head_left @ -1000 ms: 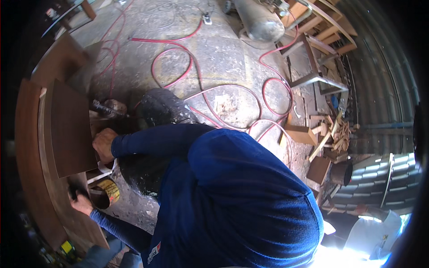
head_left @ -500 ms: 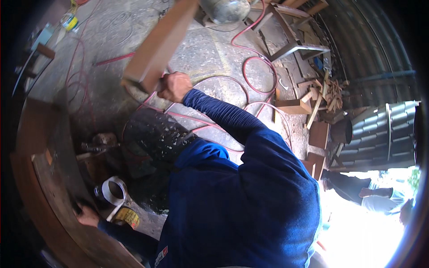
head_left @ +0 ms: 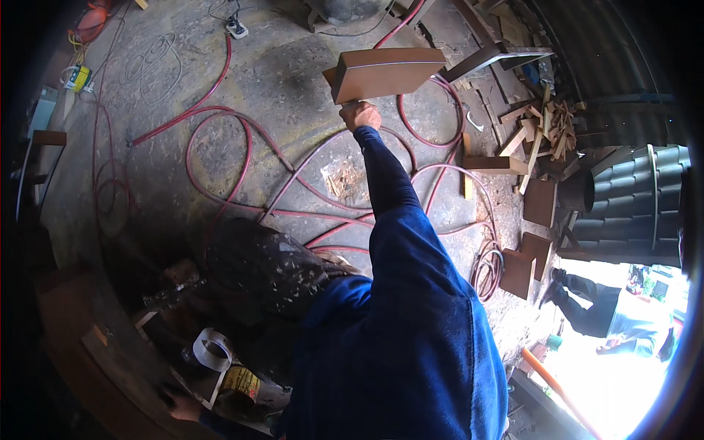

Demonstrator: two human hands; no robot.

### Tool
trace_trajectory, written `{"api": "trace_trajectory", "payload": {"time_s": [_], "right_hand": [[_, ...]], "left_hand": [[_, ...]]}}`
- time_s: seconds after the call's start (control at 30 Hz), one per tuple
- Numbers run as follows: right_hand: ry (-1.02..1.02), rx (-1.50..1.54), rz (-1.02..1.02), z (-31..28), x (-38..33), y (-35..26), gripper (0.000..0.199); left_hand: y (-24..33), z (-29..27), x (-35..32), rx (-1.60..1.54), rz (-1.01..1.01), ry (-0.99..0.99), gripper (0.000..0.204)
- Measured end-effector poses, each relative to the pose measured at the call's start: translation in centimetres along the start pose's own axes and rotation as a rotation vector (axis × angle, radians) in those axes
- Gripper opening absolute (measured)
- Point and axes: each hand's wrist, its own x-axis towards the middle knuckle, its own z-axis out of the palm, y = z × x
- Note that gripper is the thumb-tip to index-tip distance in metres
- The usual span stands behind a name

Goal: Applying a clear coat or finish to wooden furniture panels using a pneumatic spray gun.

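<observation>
A brown wooden panel (head_left: 386, 73) is held up at the far side of the scene by the right hand (head_left: 359, 115), whose fingers are closed around its near lower edge, the arm in a blue sleeve (head_left: 396, 213) stretched out away from the body. The panel is carried clear above the concrete floor (head_left: 279, 81), over the red hoses (head_left: 220, 125) looped across it. Its long axis runs left to right, slightly tilted, with its broad face turned up toward the camera and its right end pointing at the scrap wood pile (head_left: 546, 128). For a steady carry, a firm grip near the panel's middle would be judged best, with the hoses kept clear of the feet. The left hand (head_left: 180, 403) is seen low at the near left, resting on the dark bench (head_left: 88, 345) beside a roll of tape (head_left: 211, 349); whether its fingers grip anything cannot be told.
</observation>
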Motion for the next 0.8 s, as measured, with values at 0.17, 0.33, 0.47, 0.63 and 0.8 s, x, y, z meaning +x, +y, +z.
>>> {"api": "trace_trajectory", "payload": {"time_s": [0.17,0.33,0.47,0.63,0.8], "right_hand": [[-0.031,-0.018,0.091,5.9,4.9,2.8,0.049],[-0.047,-0.031,0.072,11.4,8.3,4.6,0.059],[-0.101,-0.141,0.060,10.6,6.3,4.0,0.065],[-0.068,-0.353,-0.295,1.4,-8.2,1.5,0.039],[-0.477,0.571,-0.907,0.2,-27.1,-16.1,0.027]], "left_hand": [[0.3,-0.4,0.2,-0.088,0.024,-0.079,0.047],[0.4,-0.8,0.0,-0.090,0.021,-0.084,0.045],[0.8,-1.1,-0.2,0.013,0.035,-0.096,0.038],[2.9,-1.2,-1.2,-0.343,-0.193,-0.046,0.040],[4.7,-2.4,-1.9,-0.411,-0.320,-0.038,0.042]]}}
